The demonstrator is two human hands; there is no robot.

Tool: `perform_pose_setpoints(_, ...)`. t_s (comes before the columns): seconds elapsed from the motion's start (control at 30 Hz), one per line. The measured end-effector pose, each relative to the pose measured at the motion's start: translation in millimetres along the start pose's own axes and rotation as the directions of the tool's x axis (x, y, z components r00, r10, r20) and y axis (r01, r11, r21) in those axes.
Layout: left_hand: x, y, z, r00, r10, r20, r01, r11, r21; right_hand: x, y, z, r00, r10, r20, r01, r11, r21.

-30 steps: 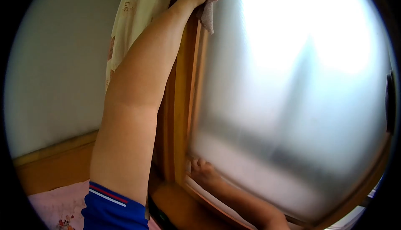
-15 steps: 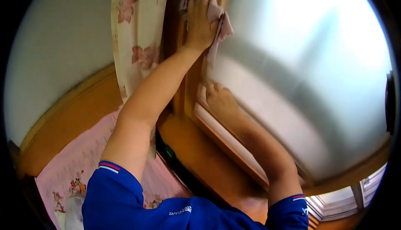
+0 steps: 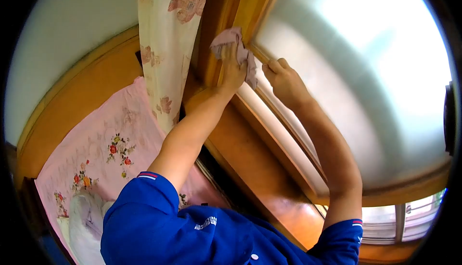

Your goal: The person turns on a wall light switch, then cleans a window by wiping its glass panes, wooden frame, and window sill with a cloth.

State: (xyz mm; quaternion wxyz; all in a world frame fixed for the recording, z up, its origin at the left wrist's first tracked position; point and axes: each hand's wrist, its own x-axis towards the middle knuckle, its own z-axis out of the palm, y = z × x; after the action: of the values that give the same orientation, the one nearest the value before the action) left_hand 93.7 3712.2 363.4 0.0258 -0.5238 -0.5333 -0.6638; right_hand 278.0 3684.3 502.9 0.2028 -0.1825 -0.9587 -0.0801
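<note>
My left hand (image 3: 233,75) presses a dusty-pink cloth (image 3: 232,36) to the wooden window frame (image 3: 250,7), near its lower corner. Folds of the cloth hang out past my fingers on both sides. Just to the right, my right hand (image 3: 288,84) is closed, its fingers curled in front of the frosted window pane (image 3: 332,72) by the lower rail. Whether those fingers grip anything is hidden from me.
A cream curtain (image 3: 163,72) with pink flowers hangs left of the frame. Below runs a brown wooden sill (image 3: 250,149). At lower left are a pink flowered cover (image 3: 139,125), a wooden headboard (image 3: 43,135) and a whitish bundle (image 3: 86,226).
My left hand has moved down the frame with the cloth. My right hand has risen and shifted right, nearer the cloth. The view has shifted, showing more of the pink cover.
</note>
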Motion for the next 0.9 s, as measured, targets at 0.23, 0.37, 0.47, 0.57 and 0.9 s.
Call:
perform_pose_setpoints(0.23,-87.5,-51.2,7.1,0.976,-0.210,-0.054,0.212,0.976,0.045,6.7,0.3,0.8,0.994,-0.092,-0.056,0.084,0.988,-0.127)
perform_pose_setpoints(0.37,-130.6,-101.0,23.6,0.956,-0.283,-0.082,0.289,0.954,0.077,6.9,1.9,6.3,0.995,-0.091,-0.042,0.085,0.988,-0.127)
perform_pose_setpoints(0.47,-143.6,-112.9,30.2,0.914,-0.370,-0.166,0.374,0.927,-0.002,5.6,2.5,11.1,0.996,-0.070,-0.049,0.064,0.993,-0.102)
perform_pose_setpoints(0.57,-125.7,-95.4,20.3,0.901,-0.416,-0.121,0.403,0.908,-0.115,5.5,3.7,10.1,0.994,-0.098,-0.039,0.093,0.988,-0.124)
perform_pose_setpoints(0.9,-111.4,-81.2,12.8,0.965,-0.249,-0.080,0.261,0.940,0.219,7.8,-0.1,6.5,0.998,-0.052,0.018,0.054,0.987,-0.152)
